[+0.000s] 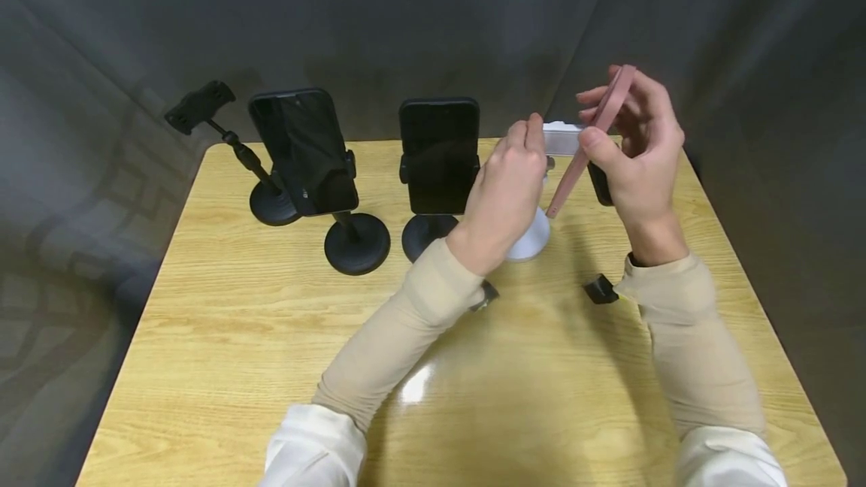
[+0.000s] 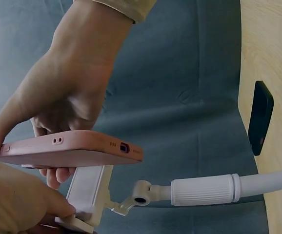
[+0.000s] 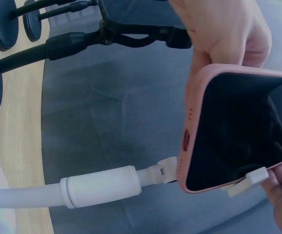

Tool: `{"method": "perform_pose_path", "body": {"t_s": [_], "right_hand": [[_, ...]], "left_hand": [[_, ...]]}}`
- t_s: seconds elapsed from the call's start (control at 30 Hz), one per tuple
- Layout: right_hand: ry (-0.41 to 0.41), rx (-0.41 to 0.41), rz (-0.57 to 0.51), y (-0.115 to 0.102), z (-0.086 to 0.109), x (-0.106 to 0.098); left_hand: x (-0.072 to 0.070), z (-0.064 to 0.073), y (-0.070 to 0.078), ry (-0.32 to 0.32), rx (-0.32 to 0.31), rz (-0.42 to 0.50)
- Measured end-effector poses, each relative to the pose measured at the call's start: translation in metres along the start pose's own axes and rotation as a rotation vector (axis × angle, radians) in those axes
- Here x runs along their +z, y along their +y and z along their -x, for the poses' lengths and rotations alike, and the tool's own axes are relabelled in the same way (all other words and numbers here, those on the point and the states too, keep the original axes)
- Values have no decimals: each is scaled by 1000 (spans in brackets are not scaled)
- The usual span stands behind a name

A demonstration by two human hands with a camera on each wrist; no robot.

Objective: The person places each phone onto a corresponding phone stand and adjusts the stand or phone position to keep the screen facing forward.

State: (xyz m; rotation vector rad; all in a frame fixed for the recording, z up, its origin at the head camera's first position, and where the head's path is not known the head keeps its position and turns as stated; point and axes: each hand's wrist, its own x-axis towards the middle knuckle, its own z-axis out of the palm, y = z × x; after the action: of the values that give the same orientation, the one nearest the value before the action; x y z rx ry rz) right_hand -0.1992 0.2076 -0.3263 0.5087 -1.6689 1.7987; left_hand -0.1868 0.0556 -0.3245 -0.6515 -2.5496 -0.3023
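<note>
In the head view, my right hand (image 1: 646,145) holds a phone in a pink case (image 1: 612,100), tilted beside a white phone stand. In the right wrist view, its dark screen (image 3: 243,131) faces the camera and one white clamp jaw overlaps the case edge. My left hand (image 1: 507,186) grips the far end of the stand's white clamp (image 1: 563,141). From the left wrist camera, left fingers (image 2: 58,204) press on the clamp end, while the right hand (image 2: 72,73) keeps the phone against its other end. The ribbed white stem (image 2: 204,190) runs down from the clamp.
Two black stands hold dark phones, one tilted phone (image 1: 304,152) and one upright phone (image 1: 440,156). Farther left, a black stand (image 1: 203,107) has a bare clamp. Another black phone (image 2: 261,117) lies on the wooden table (image 1: 271,367). A grey curtain (image 1: 406,21) hangs behind.
</note>
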Motion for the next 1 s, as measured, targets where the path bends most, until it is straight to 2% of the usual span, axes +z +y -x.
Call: {"method": "perform_pose_path", "body": {"t_s": [0.13,0.27,0.53,0.7,0.87,1.0], "right_hand": [[7,-19,-39,6,-2,4],[28,-45,-33,9,-3,11],[147,-157,140,27,-1,24],[215,-211,154,35,-2,29],[253,-229,168,38,-4,32],[288,-240,213,38,-5,32]], "left_hand": [[0,-1,0,0,12,-25],[1,-1,-1,15,34,-58],[4,0,3,77,105,-227],[5,2,1,86,126,-274],[4,2,0,114,127,-274],[1,2,1,102,111,-240]]}}
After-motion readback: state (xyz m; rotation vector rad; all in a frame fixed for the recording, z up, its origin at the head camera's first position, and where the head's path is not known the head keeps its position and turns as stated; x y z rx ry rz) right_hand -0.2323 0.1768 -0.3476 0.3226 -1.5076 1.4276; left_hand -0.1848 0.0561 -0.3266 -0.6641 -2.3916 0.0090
